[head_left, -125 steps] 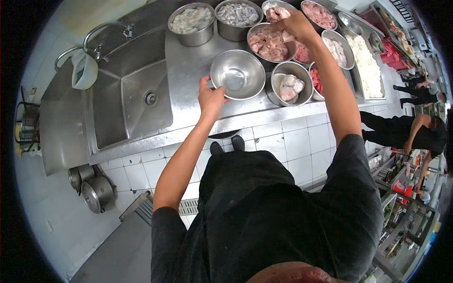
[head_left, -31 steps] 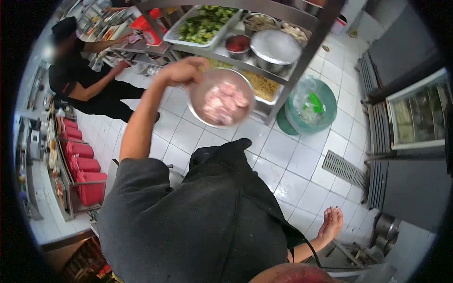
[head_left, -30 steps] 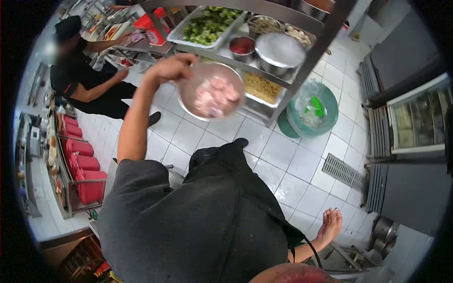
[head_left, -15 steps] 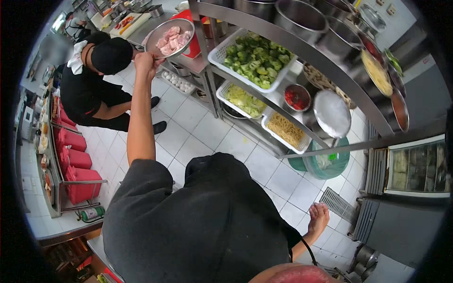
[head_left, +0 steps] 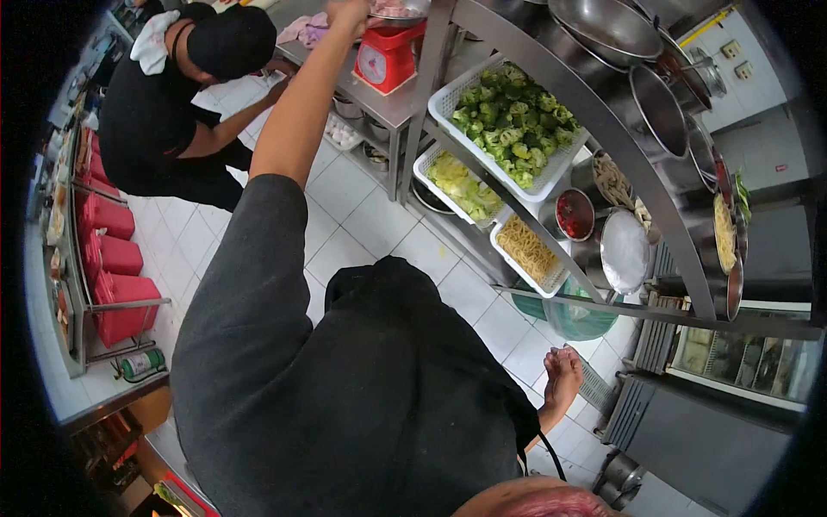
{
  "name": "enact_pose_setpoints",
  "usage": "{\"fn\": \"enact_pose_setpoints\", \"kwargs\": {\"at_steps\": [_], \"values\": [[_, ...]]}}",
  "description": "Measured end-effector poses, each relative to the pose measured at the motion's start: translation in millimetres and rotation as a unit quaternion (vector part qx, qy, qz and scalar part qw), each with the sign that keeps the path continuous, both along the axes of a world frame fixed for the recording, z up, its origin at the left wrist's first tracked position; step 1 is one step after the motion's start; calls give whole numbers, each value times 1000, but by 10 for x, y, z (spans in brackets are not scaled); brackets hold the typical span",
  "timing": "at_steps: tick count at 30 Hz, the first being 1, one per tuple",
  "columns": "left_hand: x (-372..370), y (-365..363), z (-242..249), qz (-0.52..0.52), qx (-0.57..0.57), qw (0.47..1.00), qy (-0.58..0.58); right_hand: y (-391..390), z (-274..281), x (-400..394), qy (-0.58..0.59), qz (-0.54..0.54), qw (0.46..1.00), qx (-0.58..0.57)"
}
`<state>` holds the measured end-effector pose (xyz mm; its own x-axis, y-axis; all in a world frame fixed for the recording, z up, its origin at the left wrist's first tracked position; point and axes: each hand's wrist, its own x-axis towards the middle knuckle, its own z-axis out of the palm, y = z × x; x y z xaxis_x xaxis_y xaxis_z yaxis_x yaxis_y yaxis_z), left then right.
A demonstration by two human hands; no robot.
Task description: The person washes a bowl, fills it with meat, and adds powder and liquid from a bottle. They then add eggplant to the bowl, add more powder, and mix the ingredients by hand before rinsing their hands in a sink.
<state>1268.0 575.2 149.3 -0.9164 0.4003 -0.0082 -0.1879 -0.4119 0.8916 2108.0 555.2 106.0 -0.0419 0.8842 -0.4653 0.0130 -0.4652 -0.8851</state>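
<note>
My left hand (head_left: pixel 349 14) is stretched far forward at the top of the view, its fingers closed on the rim of a metal bowl (head_left: pixel 417 12). Pieces of pale pink raw meat (head_left: pixel 392 8) lie in the bowl, which the frame's top edge cuts off. The bowl sits right at the top of a red kitchen scale (head_left: pixel 385 62) with a round white dial, on a steel counter (head_left: pixel 340 79). Low on the right, beside my body, my right hand (head_left: pixel 563 377) hangs with loosely bent fingers and nothing in it.
A co-worker in black (head_left: pixel 155 112) bends at the counter on the left. Steel shelves on the right hold a basket of broccoli (head_left: pixel 517 121), cut cabbage (head_left: pixel 463 185), noodles (head_left: pixel 527 250) and metal pots (head_left: pixel 659 112). Red bins (head_left: pixel 129 306) line the left side.
My left hand has carried the bowl of meat forward to the scale, which now shows its dial. The view has shifted, and the co-worker has brought an arm up toward the counter.
</note>
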Motion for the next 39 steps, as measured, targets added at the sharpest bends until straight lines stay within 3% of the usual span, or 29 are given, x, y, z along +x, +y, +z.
{"fn": "enact_pose_setpoints", "kwargs": {"at_steps": [2, 3, 5, 6, 13, 16, 20, 24, 25, 26, 27, 30, 31, 32, 36, 37, 39], "values": [[126, -22, 2, -47, 37, 998, -7, 14, 43, -83, -10, 5, 1000, -1], [609, -93, 309, -14, 64, 998, 10, 21, 37, -102, -3, 8, 1000, -1], [775, -166, 450, 59, -38, 997, 44, 52, 7, -121, 11, 16, 1000, -2], [799, -209, 423, 95, -90, 990, 58, 58, 24, -148, 5, 16, 1000, -4], [704, -378, 285, 24, -22, 999, 42, 154, 59, -270, -10, 40, 999, 14], [547, -419, 230, -15, -61, 997, 36, 194, 105, -313, -30, 42, 999, 19], [600, -362, 285, 53, -114, 991, 53, 183, 183, -352, -42, 31, 998, 20], [564, -431, 202, -18, -31, 998, 50, 88, 288, -103, -57, -14, 998, 21], [628, -499, 242, -21, -29, 997, 62, 66, 244, 120, -73, -1, 995, 65], [766, -676, 250, -16, -41, 997, 70, 145, 62, 606, -10, 63, 993, 98], [956, -717, 249, -33, -52, 995, 74, -80, 348, 422, -123, -74, 983, 114], [1543, -449, -7, -145, -119, 979, 77, -409, 713, 1079, -185, -119, 971, 91], [1850, -255, -183, -190, -146, 968, 76, -558, 806, 1195, -166, -261, 943, 124], [2182, -158, -424, -223, -188, 954, 69, -758, 872, 1552, -265, -241, 920, 160], [3507, -74, -1346, -381, -370, 846, 50, -1738, 1262, 2518, -254, -399, 869, 144], [3758, -150, -1524, -413, -410, 811, 50, -2034, 1229, 2738, -235, -469, 832, 181], [4178, -289, -1850, -466, -478, 742, 58, -2684, 1180, 3174, -306, -546, 763, 164]]}}
